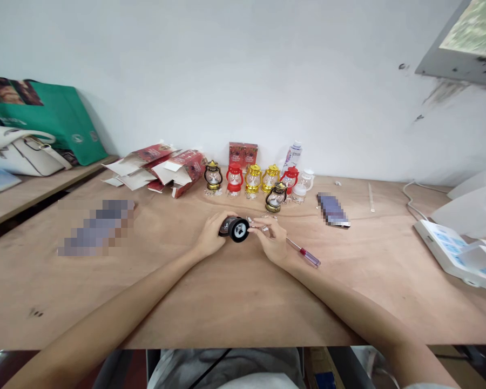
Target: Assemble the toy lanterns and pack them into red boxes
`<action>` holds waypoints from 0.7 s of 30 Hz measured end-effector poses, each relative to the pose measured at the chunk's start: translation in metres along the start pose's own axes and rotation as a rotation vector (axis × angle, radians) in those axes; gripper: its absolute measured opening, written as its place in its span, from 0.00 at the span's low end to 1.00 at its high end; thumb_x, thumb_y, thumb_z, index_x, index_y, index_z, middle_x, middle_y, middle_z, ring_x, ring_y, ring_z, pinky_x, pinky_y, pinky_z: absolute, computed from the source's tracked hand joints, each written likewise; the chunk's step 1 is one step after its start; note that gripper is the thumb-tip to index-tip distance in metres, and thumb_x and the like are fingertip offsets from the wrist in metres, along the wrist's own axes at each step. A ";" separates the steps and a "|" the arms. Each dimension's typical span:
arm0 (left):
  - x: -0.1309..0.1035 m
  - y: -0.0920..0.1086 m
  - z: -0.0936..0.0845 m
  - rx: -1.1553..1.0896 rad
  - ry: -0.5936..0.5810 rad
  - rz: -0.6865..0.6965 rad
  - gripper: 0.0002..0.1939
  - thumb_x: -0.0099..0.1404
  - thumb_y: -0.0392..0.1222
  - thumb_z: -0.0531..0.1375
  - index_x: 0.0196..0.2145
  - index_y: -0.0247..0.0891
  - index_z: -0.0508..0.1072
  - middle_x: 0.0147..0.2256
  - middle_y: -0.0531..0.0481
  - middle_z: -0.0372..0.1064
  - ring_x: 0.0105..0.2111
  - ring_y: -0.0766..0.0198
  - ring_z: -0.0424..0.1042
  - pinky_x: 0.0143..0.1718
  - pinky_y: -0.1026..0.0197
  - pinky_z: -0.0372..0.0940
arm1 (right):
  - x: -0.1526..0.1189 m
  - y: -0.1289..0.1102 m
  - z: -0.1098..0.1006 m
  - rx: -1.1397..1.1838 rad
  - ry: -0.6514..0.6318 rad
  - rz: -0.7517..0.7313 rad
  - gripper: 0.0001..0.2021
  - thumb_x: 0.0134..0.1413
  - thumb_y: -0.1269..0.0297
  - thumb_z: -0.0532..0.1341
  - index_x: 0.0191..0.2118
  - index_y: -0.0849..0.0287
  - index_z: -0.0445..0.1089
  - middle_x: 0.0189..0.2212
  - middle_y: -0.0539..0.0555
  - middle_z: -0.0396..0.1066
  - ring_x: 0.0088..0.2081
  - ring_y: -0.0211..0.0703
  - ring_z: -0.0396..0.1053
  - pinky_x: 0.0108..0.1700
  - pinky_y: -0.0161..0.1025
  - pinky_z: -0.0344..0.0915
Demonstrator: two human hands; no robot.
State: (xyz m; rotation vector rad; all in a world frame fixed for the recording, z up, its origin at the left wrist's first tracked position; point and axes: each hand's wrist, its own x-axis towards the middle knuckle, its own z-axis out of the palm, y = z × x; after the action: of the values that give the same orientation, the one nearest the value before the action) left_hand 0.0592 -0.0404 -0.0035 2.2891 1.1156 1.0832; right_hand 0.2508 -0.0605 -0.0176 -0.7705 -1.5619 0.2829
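In my left hand is a small black lantern, tipped on its side so that its round base faces me. A pale centre with a dark opening shows inside the black ring of that base. The fingers of my right hand are pinched together at the base's right edge; whatever lies between the fingertips is too small to make out. Just right of that hand, a screwdriver with a clear purple-red handle lies on the table. Small loose bits lie behind the hands.
A row of small lanterns stands behind, including a red one, a gold one and a bronze one. Opened red boxes lie left of them. Blurred-out phones flank the work area. A white power strip sits right.
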 end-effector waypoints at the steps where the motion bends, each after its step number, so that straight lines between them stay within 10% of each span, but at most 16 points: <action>1: -0.001 0.000 0.000 0.036 -0.009 0.002 0.26 0.46 0.27 0.51 0.45 0.38 0.67 0.44 0.47 0.71 0.47 0.55 0.68 0.49 0.54 0.60 | -0.001 -0.001 0.001 0.011 -0.018 -0.032 0.03 0.53 0.63 0.64 0.34 0.55 0.71 0.28 0.51 0.75 0.31 0.40 0.73 0.37 0.40 0.69; 9: -0.003 0.001 0.001 0.129 -0.055 0.031 0.28 0.46 0.26 0.51 0.46 0.39 0.67 0.46 0.47 0.70 0.49 0.55 0.67 0.50 0.52 0.58 | 0.001 -0.005 0.000 -0.034 -0.088 -0.171 0.08 0.55 0.67 0.62 0.25 0.56 0.70 0.26 0.51 0.72 0.29 0.38 0.68 0.33 0.39 0.66; 21: -0.002 0.001 0.001 0.091 -0.038 0.008 0.28 0.46 0.26 0.51 0.46 0.40 0.66 0.45 0.47 0.70 0.48 0.55 0.67 0.50 0.52 0.58 | 0.000 -0.004 0.000 -0.098 -0.144 -0.294 0.11 0.59 0.73 0.55 0.40 0.53 0.72 0.31 0.52 0.74 0.33 0.40 0.70 0.37 0.42 0.66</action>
State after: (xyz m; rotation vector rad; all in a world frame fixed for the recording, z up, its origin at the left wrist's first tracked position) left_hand 0.0600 -0.0425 -0.0047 2.3759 1.1642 1.0073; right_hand 0.2497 -0.0636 -0.0146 -0.5951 -1.8113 0.0464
